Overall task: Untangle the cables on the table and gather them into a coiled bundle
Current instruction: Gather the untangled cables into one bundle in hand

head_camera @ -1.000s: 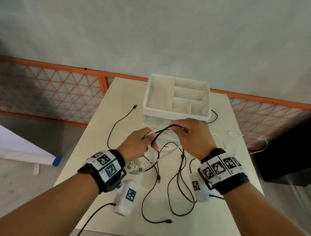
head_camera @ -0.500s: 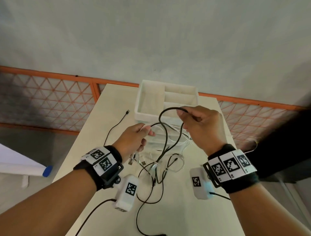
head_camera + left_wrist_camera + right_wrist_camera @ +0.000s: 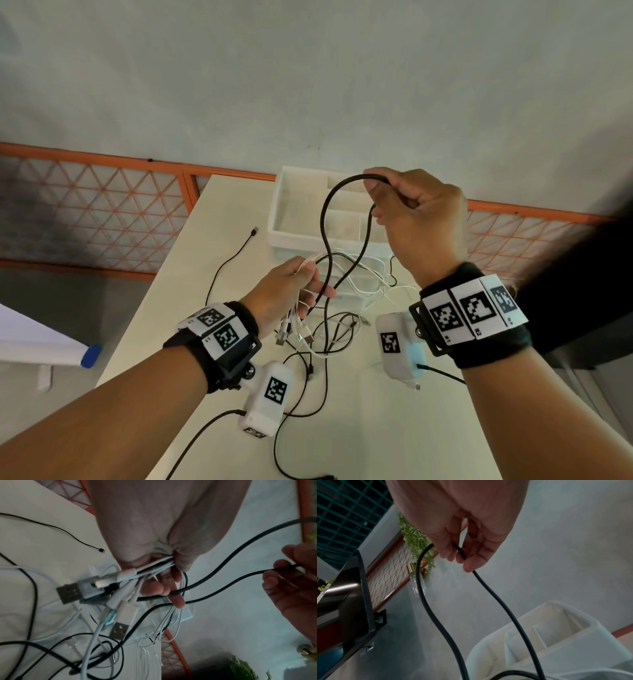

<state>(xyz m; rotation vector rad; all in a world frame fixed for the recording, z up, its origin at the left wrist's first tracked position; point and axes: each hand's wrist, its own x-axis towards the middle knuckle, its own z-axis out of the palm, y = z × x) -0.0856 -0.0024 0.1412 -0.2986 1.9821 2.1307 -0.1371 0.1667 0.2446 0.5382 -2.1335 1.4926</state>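
Observation:
My right hand is raised above the table and pinches a thick black cable that arcs up in a loop; the same black cable hangs in two strands under my right hand. My left hand is lower and to the left, gripping a bunch of white cables together with the black one. In the left wrist view my left hand holds several white cable ends with USB plugs dangling. More tangled black and white cable lies on the white table.
A white divided organiser box stands at the table's far end, just behind my hands. A thin black cable trails toward the table's left edge. An orange mesh railing runs behind the table. A dark cabinet stands to the right.
My right hand has risen and moved right, pulling the black cable into a taller loop. My left hand has stayed low with the bunch of cables, and loose cable has been drawn up off the table.

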